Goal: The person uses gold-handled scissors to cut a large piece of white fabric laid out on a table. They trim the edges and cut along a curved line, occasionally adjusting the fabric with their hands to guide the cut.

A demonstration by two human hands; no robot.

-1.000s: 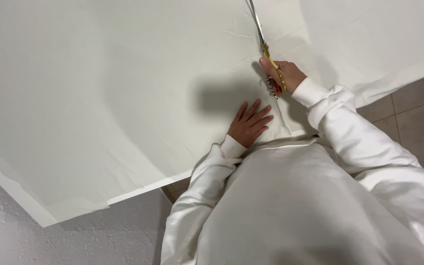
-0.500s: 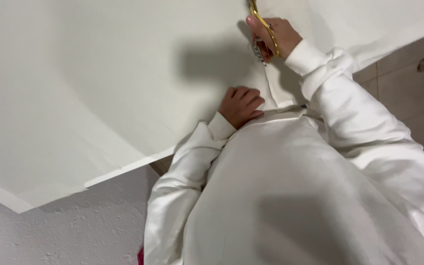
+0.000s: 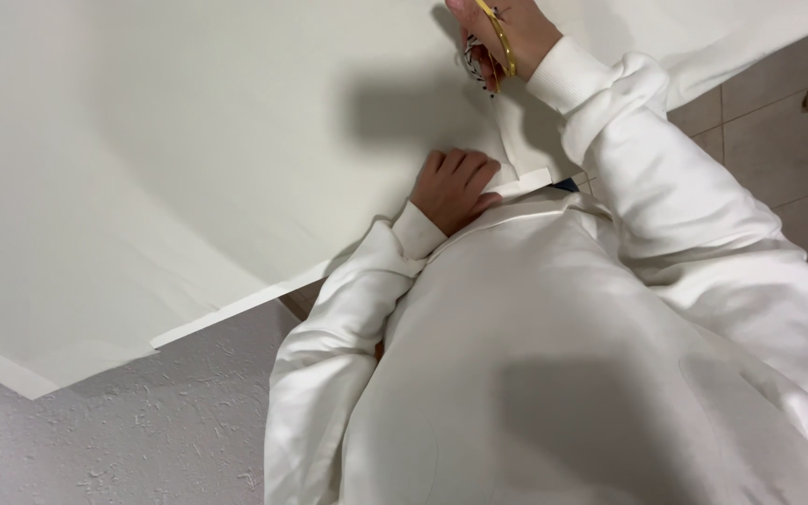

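Textured white wall [image 3: 142, 440]; tiled floor [image 3: 778, 140]

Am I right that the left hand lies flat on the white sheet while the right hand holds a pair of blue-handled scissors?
Not quite: the head view shows the scissors have yellow handles, not blue. The rest stands: the left hand lies flat on the white sheet, and the right hand holds the scissors.

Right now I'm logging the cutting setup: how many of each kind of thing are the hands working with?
Large white sheets: 1
Gold-handled scissors, in the right hand: 1
The left hand lies flat on the sheet.
Total: 2
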